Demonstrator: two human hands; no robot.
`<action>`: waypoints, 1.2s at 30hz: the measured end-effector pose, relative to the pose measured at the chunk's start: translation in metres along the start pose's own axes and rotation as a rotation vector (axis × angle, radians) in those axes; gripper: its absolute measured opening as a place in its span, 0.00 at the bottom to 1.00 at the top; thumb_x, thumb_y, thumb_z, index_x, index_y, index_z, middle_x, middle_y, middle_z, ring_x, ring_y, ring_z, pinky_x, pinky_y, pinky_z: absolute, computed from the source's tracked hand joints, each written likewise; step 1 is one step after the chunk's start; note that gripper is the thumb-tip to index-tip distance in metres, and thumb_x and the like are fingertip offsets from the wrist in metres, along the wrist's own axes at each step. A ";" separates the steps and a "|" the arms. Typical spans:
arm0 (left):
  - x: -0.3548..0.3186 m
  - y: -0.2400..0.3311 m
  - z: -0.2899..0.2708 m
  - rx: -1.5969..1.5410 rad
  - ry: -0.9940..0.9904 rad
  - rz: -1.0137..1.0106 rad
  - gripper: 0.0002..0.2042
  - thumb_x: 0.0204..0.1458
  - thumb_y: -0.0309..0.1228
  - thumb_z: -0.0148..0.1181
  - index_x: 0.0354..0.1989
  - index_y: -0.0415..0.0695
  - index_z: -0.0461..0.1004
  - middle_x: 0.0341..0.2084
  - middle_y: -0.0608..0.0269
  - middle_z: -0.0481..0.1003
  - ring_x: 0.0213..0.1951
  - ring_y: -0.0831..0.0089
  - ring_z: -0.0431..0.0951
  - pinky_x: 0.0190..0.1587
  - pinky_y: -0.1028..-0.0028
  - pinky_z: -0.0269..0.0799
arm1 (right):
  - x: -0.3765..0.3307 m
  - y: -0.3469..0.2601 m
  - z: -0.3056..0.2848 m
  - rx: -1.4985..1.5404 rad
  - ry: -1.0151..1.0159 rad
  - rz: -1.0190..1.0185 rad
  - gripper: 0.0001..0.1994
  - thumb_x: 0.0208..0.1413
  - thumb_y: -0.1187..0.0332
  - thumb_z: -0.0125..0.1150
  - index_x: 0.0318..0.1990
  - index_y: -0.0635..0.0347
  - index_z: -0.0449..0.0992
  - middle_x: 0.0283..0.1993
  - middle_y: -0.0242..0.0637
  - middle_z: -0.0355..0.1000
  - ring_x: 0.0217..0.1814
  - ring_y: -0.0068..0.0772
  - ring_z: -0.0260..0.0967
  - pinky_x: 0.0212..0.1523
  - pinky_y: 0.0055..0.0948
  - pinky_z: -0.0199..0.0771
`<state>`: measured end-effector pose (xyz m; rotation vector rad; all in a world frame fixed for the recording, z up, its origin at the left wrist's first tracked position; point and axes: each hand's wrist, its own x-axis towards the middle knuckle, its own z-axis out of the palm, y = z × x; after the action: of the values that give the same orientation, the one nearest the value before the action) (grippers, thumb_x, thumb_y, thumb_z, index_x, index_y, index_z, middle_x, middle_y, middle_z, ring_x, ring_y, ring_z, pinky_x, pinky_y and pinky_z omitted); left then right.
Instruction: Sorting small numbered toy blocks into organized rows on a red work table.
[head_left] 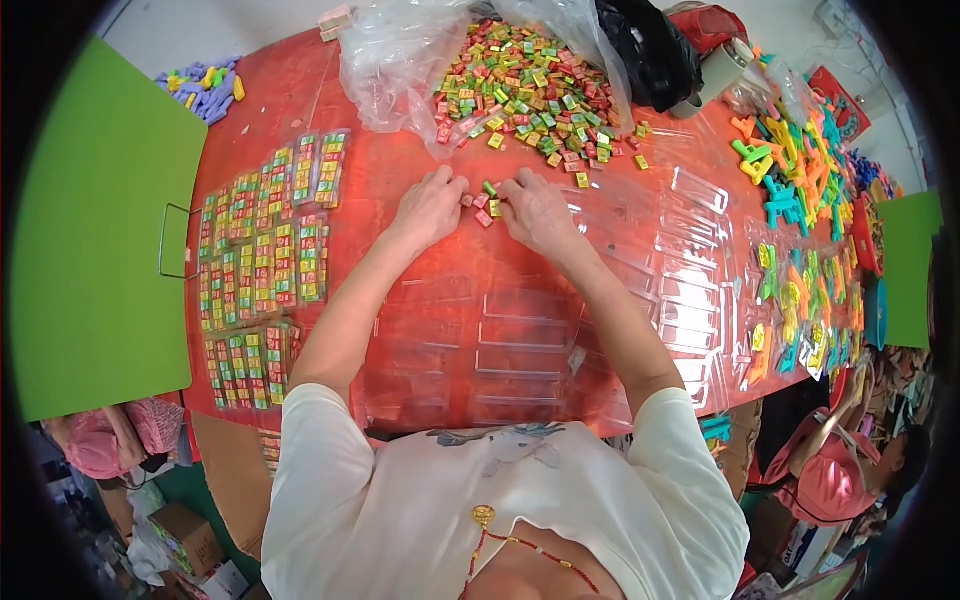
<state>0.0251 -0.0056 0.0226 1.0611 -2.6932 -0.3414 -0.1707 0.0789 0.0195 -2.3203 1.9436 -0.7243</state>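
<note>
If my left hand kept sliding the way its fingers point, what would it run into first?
Probably the few small candies lying between both hands, right at the left hand fingertips; beyond them sits the right hand. Depth is hard to judge.

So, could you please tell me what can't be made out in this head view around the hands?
- Left hand and right hand: fingertips curl over the small wrapped pieces, so the grip is hidden.
- Pile of wrapped pieces: its far part is veiled by the plastic bag.
- Clear trays: transparent, with edges lost against the red table.
</note>
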 end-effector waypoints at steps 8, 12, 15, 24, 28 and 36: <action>-0.036 0.012 -0.004 -0.137 0.053 0.015 0.11 0.49 0.26 0.59 0.42 0.45 0.73 0.38 0.57 0.68 0.48 0.57 0.73 0.46 0.58 0.72 | -0.015 -0.009 0.001 -0.037 0.018 -0.057 0.07 0.51 0.70 0.61 0.38 0.54 0.76 0.38 0.38 0.68 0.43 0.43 0.70 0.41 0.43 0.68; -0.042 0.024 -0.005 -0.046 0.025 -0.102 0.13 0.48 0.27 0.60 0.44 0.44 0.74 0.39 0.57 0.68 0.48 0.57 0.72 0.46 0.58 0.71 | -0.015 -0.010 0.002 0.051 0.009 -0.062 0.07 0.51 0.70 0.62 0.38 0.53 0.77 0.39 0.38 0.68 0.44 0.44 0.70 0.41 0.45 0.67; -0.046 0.023 0.005 0.017 0.083 -0.029 0.13 0.46 0.28 0.61 0.42 0.44 0.73 0.39 0.55 0.69 0.45 0.56 0.73 0.43 0.56 0.70 | -0.003 -0.016 0.006 0.011 0.082 -0.043 0.06 0.50 0.69 0.62 0.37 0.53 0.78 0.37 0.36 0.68 0.41 0.40 0.70 0.40 0.41 0.66; -0.046 0.043 0.005 -0.015 0.178 -0.056 0.20 0.46 0.39 0.64 0.46 0.46 0.72 0.41 0.56 0.68 0.47 0.57 0.70 0.45 0.56 0.64 | 0.017 -0.001 0.006 -0.177 0.032 -0.092 0.08 0.49 0.64 0.63 0.34 0.54 0.78 0.38 0.37 0.68 0.44 0.39 0.69 0.41 0.42 0.65; -0.036 0.052 0.012 0.029 0.186 -0.029 0.20 0.46 0.42 0.65 0.46 0.48 0.73 0.42 0.58 0.68 0.48 0.59 0.67 0.46 0.57 0.60 | 0.008 0.011 -0.010 -0.162 -0.040 -0.012 0.09 0.50 0.64 0.64 0.39 0.52 0.79 0.40 0.36 0.68 0.47 0.40 0.69 0.44 0.43 0.65; -0.034 0.045 0.023 0.057 0.154 -0.033 0.15 0.48 0.37 0.61 0.45 0.50 0.74 0.46 0.57 0.69 0.51 0.58 0.67 0.49 0.56 0.60 | -0.009 0.009 -0.006 -0.118 0.026 -0.076 0.09 0.48 0.62 0.66 0.37 0.51 0.79 0.38 0.34 0.68 0.44 0.37 0.68 0.42 0.41 0.63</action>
<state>0.0141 0.0528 0.0097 1.1009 -2.5655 -0.1818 -0.1821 0.0871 0.0195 -2.4773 1.9700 -0.6646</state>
